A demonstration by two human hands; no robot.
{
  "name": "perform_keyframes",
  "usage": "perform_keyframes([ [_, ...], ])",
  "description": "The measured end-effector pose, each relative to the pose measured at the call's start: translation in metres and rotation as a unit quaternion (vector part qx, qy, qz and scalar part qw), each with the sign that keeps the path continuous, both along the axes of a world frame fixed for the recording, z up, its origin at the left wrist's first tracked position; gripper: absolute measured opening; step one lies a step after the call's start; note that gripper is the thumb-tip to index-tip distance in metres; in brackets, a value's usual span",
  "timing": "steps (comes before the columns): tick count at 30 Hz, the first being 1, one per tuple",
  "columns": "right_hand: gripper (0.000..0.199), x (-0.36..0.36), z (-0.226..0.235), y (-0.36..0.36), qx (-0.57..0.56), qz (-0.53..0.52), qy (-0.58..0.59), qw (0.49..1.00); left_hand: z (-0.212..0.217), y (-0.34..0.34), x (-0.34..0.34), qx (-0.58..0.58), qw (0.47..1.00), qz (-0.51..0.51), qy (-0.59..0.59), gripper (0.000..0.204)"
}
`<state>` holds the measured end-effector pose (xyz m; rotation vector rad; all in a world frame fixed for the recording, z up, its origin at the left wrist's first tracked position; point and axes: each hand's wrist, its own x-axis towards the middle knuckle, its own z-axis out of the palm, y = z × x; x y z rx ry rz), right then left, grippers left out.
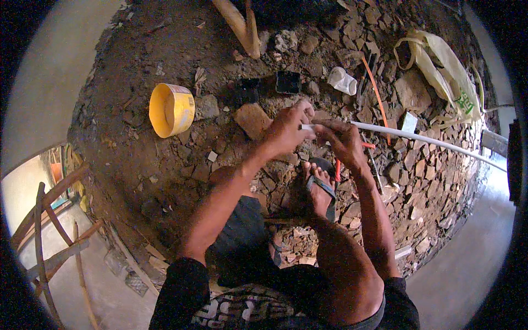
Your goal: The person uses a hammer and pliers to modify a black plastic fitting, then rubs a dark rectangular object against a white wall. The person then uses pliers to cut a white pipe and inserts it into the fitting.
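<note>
A long thin white pipe (429, 141) runs from between my hands out to the right edge, bending with the lens. My right hand (344, 142) is closed round it a short way from its near end. At that end my left hand (287, 131) has its fingers curled in against the pipe, close to the right hand. Whether the left fingers pinch anything small besides the pipe is hidden. Below the hands is my sandalled foot (320, 192), with a red-handled tool (337, 169) on the ground beside it.
A yellow cut-open container (171, 111) stands at left. Black square boxes (288, 82), a crumpled white cup (342, 81), an orange strip (376, 98) and a pale plastic bag (445, 74) lie beyond my hands. Broken tile pieces (426, 170) cover the right ground. Wooden poles (55, 220) lean at left.
</note>
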<state>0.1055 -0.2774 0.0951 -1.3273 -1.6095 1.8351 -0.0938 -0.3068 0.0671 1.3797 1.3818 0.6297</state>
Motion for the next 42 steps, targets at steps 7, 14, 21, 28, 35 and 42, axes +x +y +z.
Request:
perform_keyframes([
  [7,0.029,-0.001,-0.034,0.019,0.003,-0.04,-0.003,0.999,-0.048,0.038,-0.117,0.043,0.917,0.122,0.377,0.073],
  [14,0.027,-0.008,-0.028,0.016,0.065,-0.053,-0.059,0.995,-0.056,0.014,-0.119,0.09,0.939,0.093,0.318,0.061],
  [21,0.028,-0.007,-0.006,0.017,0.193,-0.057,-0.075,0.977,0.046,-0.019,-0.063,0.221,0.948,0.147,0.176,0.076],
  [28,0.026,-0.01,0.016,0.015,0.006,-0.119,0.057,0.991,0.076,-0.025,-0.038,0.241,0.946,0.145,0.163,0.089],
  [35,0.025,-0.017,0.03,0.007,-0.096,-0.195,0.21,0.953,0.095,-0.024,-0.015,0.225,0.941,0.225,0.115,0.094],
  [42,0.026,-0.02,0.072,-0.004,0.072,-0.142,0.101,0.982,0.066,-0.028,-0.015,0.005,0.84,0.359,-0.406,0.086],
])
